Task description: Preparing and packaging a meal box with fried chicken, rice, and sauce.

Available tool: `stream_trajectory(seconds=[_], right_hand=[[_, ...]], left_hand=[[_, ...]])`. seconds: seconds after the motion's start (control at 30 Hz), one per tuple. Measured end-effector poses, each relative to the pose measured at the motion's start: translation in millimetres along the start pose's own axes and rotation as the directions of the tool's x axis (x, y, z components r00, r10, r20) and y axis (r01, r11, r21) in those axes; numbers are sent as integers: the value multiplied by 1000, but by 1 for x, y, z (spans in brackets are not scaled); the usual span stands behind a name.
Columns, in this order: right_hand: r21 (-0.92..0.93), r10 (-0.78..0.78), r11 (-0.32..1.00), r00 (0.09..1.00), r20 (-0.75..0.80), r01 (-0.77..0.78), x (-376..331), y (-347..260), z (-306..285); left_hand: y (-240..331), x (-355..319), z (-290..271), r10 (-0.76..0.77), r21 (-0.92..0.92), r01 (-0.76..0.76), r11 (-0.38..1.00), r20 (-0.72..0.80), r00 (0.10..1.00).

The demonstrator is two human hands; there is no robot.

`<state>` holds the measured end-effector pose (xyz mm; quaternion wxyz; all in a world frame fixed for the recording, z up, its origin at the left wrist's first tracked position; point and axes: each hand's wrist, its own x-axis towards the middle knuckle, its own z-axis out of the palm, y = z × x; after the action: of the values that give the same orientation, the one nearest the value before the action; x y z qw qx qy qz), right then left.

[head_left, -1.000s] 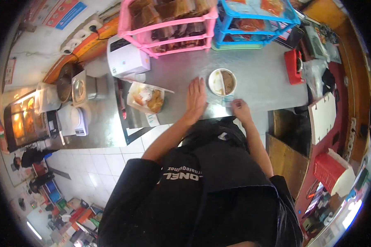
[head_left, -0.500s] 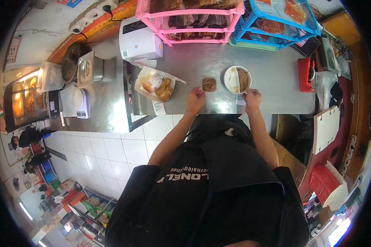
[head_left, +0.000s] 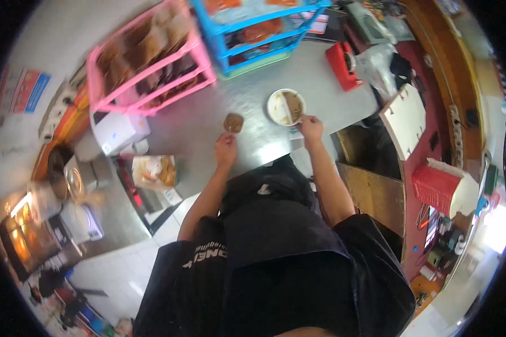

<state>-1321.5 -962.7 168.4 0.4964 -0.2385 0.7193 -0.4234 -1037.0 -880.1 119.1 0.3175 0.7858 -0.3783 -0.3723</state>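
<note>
My right hand (head_left: 310, 127) pinches the near right rim of a round white bowl (head_left: 277, 106). A divider splits the bowl; brown food fills its right half, and the left half is mostly white with a few smears. Further left, my left hand (head_left: 226, 149) has its fingers closed at the near edge of a small square clear tub (head_left: 233, 122) of brown shredded food. Bowl and tub are apart, over the steel counter (head_left: 258, 73). Whether either is lifted is hard to tell.
At the left counter end lies an open paper box (head_left: 154, 171) with fried food. Behind stand a pink rack (head_left: 152, 73) and a blue rack (head_left: 258, 50) of packaged food. A red dispenser (head_left: 343, 66) is at the right; a white board (head_left: 406, 122) stands by the right edge.
The view has turned to the right and blurred. Both hands have shifted right along the counter with the bowl and the tub, away from the paper box and nearer the red dispenser.
</note>
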Motion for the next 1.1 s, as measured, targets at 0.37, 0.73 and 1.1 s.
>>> stream_trajectory(seconds=[0.37, 0.73, 1.1], right_hand=[[-318, -327, 924, 866, -378, 210, 32, -33, -119], [-331, -768, 641, 573, -287, 693, 298, -284, -140], [-826, -831, 276, 553, 51, 491, 498, -387, -35]], left_hand=[[13, -68, -7, 363, 238, -423, 874, 259, 895], [-118, -174, 22, -215, 488, -71, 870, 506, 835], [-51, -190, 83, -134, 689, -91, 719, 266, 955]])
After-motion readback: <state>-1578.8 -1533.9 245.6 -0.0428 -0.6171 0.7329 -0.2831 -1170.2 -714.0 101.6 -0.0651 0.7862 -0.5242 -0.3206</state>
